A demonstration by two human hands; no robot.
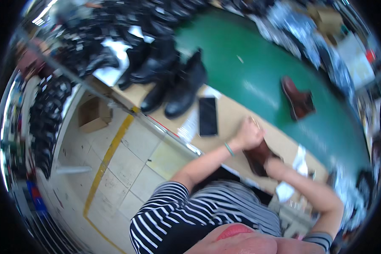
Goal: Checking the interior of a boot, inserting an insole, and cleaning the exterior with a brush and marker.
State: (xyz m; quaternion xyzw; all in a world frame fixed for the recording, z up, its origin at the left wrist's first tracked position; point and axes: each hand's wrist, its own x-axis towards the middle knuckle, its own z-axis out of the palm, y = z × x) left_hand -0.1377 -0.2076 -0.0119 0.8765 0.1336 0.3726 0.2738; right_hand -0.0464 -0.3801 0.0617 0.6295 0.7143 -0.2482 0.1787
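Here are the two hands, close together over the near side of the tan bench: the left hand (250, 134) rides at one end of a brown boot (260, 155), its fingers curled in narrow, though blur hides whether they close on anything. The right hand (275, 168) sits low against the boot's other side, and its grip can't be made out. Good work here probably means one hand steadying the leather while the other moves lightly, thumb pressure spread so nothing creases or scuffs. Just left of the left forearm lies a dark phone (208, 116), close enough to catch a swinging elbow, with white sheets (190, 125) beside it. White paper (299, 158) crowds the right wrist, likely to snag. Further out, black boots (186, 86) stand along the bench's left stretch, closing off that flank, while another brown boot (298, 101) rests on the green surface (237, 46) beyond, and bluish plastic wrapping (338, 72) heaps up at far right.
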